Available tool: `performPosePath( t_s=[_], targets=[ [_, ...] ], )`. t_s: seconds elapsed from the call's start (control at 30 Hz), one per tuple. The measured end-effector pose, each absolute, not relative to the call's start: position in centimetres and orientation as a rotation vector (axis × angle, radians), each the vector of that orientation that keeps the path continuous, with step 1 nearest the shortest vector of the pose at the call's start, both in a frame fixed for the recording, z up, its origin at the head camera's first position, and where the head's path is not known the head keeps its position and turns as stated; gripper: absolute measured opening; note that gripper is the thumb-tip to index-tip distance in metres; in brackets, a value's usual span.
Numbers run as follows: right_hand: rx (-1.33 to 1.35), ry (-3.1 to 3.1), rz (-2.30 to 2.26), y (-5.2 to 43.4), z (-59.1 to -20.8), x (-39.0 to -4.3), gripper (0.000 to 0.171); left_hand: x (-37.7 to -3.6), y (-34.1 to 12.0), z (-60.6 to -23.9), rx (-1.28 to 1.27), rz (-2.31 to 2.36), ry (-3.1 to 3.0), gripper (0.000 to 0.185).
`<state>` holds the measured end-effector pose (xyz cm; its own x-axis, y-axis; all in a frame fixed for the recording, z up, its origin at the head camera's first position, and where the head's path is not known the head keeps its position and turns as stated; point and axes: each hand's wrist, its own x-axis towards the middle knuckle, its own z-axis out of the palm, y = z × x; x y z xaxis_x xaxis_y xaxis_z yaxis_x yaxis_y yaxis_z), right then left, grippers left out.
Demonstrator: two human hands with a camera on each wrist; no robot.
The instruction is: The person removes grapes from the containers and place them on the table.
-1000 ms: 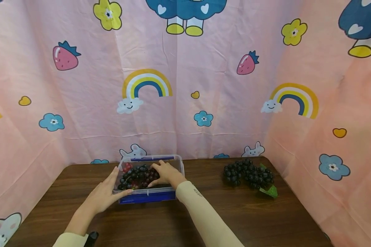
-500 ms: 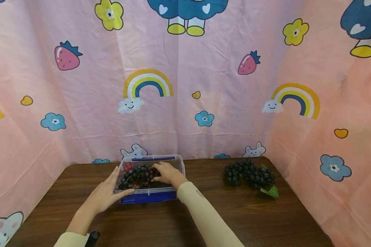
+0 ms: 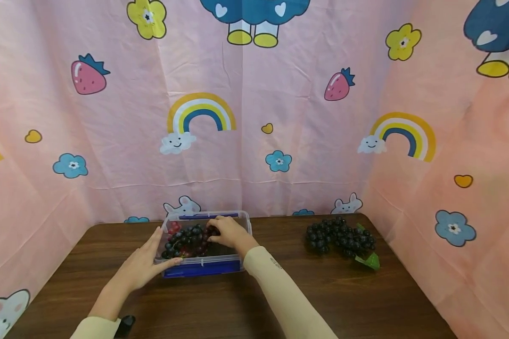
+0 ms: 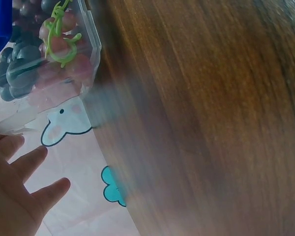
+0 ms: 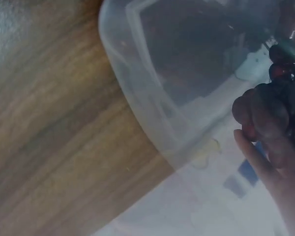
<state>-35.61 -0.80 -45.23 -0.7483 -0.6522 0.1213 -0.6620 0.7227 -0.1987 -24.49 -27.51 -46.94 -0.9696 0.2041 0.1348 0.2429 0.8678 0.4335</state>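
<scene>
A clear plastic box (image 3: 245, 225) with a blue base stands on the dark wooden table (image 3: 237, 301), left of centre. It holds a bunch of dark and red grapes (image 3: 186, 241). My left hand (image 3: 151, 258) rests against the box's left side, fingers straight (image 4: 24, 172), thumb along the front edge. My right hand (image 3: 228, 232) reaches into the box and its fingers (image 5: 258, 160) curl round the dark grapes (image 5: 268, 115) at the right end of the bunch. The box's clear wall (image 5: 137, 98) fills the right wrist view.
A second bunch of dark grapes (image 3: 340, 237) with a green leaf (image 3: 368, 262) lies on the table to the right. Pink cartoon-print cloth (image 3: 254, 141) hangs behind and on both sides of the table. A small dark object (image 3: 125, 326) sits by my left sleeve.
My right hand has shifted slightly toward the back of the box while on the grapes. The left hand stays against the box's side.
</scene>
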Motion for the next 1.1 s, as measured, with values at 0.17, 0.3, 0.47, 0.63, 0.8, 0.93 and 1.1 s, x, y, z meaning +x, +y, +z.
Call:
performPosePath(
  t_s=[0.17, 0.3, 0.47, 0.63, 0.8, 0.93, 1.1],
  targets=[
    [1.101, -2.875, 0.352, -0.6, -44.1, -35.7, 0.039, -24.6, -27.6, -47.1, -0.350, -0.696, -2.963, 0.116],
    [1.121, -2.849, 0.307, -0.4, -43.3, -35.8, 0.039, -24.7, -27.5, -47.1, -0.352, -0.692, -2.961, 0.116],
    [1.111, -2.825, 0.238, -0.3, -41.9, -35.7, 0.040, -24.6, -27.6, -47.1, -0.356, -0.691, -2.961, 0.116],
    [1.071, -2.835, 0.234, -0.3, -40.4, -35.5, 0.040, -24.5, -27.6, -47.1, -0.352, -0.697, -2.968, 0.116],
    [1.103, -2.780, 0.235, -0.4, -39.2, -35.5, 0.037, -24.6, -27.6, -47.0, -0.345, -0.704, -2.972, 0.117],
    [1.103, -2.765, 0.204, -0.5, -38.2, -35.6, 0.038, -24.6, -27.5, -47.1, -0.347, -0.706, -2.971, 0.117],
    [1.086, -2.769, 0.179, -0.7, -36.7, -35.7, 0.040, -24.6, -27.5, -47.1, -0.355, -0.706, -2.971, 0.116]
  ],
)
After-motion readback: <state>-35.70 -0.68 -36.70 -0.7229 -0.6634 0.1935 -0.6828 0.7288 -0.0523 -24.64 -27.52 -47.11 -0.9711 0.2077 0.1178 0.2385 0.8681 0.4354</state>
